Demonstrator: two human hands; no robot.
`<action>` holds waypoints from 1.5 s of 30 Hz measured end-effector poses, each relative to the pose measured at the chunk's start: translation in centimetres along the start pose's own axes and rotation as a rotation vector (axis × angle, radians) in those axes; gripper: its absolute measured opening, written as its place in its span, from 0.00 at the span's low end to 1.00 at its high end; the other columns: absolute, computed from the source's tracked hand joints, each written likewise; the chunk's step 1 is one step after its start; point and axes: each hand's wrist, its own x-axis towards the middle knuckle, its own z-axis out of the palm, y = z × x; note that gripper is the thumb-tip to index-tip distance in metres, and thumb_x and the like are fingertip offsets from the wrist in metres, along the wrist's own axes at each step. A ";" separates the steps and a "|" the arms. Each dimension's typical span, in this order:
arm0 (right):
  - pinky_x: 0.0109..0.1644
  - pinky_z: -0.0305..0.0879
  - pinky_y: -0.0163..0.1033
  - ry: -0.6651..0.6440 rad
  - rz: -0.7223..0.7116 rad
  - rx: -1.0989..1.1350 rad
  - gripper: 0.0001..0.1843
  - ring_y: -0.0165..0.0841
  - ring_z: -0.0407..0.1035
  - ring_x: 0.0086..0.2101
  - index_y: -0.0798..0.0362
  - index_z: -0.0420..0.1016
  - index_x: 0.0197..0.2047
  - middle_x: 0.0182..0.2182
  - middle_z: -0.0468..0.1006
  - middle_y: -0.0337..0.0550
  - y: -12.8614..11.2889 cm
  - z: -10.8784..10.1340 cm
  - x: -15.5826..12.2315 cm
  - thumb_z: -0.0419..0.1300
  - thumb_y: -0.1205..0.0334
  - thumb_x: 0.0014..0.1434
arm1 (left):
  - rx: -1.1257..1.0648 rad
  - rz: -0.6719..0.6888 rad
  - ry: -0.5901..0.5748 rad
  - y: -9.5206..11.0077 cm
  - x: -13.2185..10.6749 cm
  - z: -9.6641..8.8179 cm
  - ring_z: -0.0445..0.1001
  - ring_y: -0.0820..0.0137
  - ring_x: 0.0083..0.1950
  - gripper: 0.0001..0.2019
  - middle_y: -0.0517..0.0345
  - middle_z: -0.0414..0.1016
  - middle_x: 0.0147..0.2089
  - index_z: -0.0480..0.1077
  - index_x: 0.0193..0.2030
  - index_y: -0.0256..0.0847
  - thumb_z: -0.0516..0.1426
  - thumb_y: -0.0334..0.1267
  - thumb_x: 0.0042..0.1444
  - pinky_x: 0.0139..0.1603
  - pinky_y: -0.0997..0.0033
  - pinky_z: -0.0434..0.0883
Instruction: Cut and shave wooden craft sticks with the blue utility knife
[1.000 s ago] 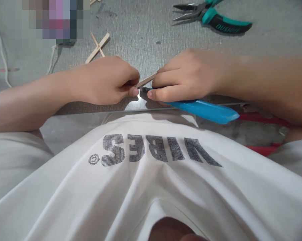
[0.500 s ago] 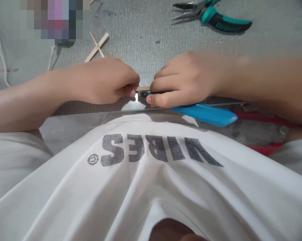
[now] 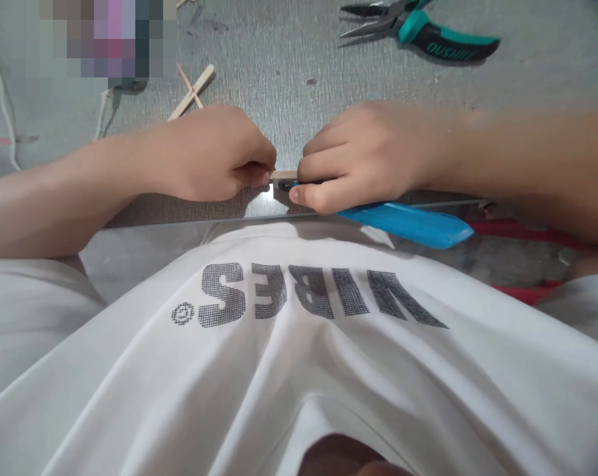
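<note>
Stick point(image 3: 284, 174), one, tight in left hand point(image 3: 219, 155); one blue-handled tool point(image 3: 405, 223) tight in right hand point(image 3: 361, 158).

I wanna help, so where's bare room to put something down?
Apart from small marks, the table is bare between the crossed sticks and pliers, and right of the pliers. It's crowded between the left hand and right hand, with the held stick and blue tool.

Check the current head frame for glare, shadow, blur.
Head view, centre: small white glare between the left hand and right hand; head view, top right: thin shadow under the pliers, lettering soft; head view, top left: pixelated block hides what's there.
</note>
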 end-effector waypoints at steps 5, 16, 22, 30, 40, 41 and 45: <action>0.61 0.81 0.32 -0.034 0.018 -0.033 0.41 0.30 0.80 0.58 0.58 0.81 0.49 0.43 0.85 0.39 0.0 -0.2 0.0 0.29 0.51 0.90 | -0.055 0.031 0.015 -0.3 0.1 -0.4 0.69 0.71 0.32 0.19 0.58 0.79 0.32 0.86 0.42 0.40 0.52 0.41 0.66 0.40 0.65 0.58; 0.52 0.80 0.33 -0.018 -0.009 -0.143 0.40 0.29 0.81 0.52 0.59 0.82 0.48 0.41 0.84 0.39 -0.1 0.1 -0.4 0.30 0.54 0.90 | -0.218 0.036 -0.006 -1.3 0.3 -0.4 0.74 0.66 0.33 0.16 0.60 0.76 0.28 0.85 0.39 0.45 0.55 0.44 0.67 0.52 0.59 0.72; 0.37 0.71 0.31 -0.008 -0.023 -0.208 0.37 0.24 0.76 0.37 0.58 0.81 0.50 0.36 0.79 0.37 -0.1 -0.3 -0.3 0.31 0.58 0.89 | -0.212 0.091 -0.002 -2.1 0.7 -0.4 0.67 0.71 0.31 0.21 0.60 0.76 0.27 0.86 0.41 0.42 0.54 0.50 0.66 0.46 0.61 0.70; 0.48 0.77 0.30 -0.010 0.038 -0.030 0.45 0.28 0.81 0.53 0.60 0.84 0.48 0.44 0.84 0.38 -0.1 -0.2 -0.3 0.26 0.50 0.89 | -0.236 0.127 -0.014 -2.5 0.8 -0.5 0.68 0.72 0.32 0.23 0.59 0.77 0.29 0.86 0.42 0.41 0.53 0.52 0.67 0.47 0.62 0.69; 0.46 0.77 0.27 -0.018 0.040 -0.075 0.47 0.29 0.82 0.54 0.61 0.84 0.45 0.43 0.85 0.38 -0.2 -0.5 -0.2 0.26 0.50 0.88 | -0.220 0.143 -0.004 -2.6 1.0 -0.6 0.69 0.72 0.31 0.26 0.61 0.76 0.27 0.85 0.40 0.41 0.51 0.57 0.66 0.46 0.62 0.71; 0.45 0.76 0.27 -0.019 0.032 -0.096 0.46 0.28 0.82 0.53 0.61 0.84 0.46 0.41 0.84 0.38 -0.2 -0.5 -0.2 0.27 0.52 0.89 | -0.214 0.143 -0.005 -2.5 1.0 -0.7 0.67 0.73 0.30 0.28 0.61 0.75 0.26 0.85 0.40 0.40 0.50 0.58 0.65 0.45 0.63 0.70; 0.45 0.77 0.27 -0.032 0.026 -0.105 0.43 0.28 0.82 0.51 0.59 0.84 0.46 0.40 0.83 0.38 -0.2 -0.5 -0.3 0.29 0.55 0.89 | -0.215 0.073 -0.037 -2.4 0.9 -0.7 0.72 0.69 0.33 0.25 0.59 0.78 0.28 0.85 0.41 0.44 0.52 0.58 0.66 0.43 0.64 0.70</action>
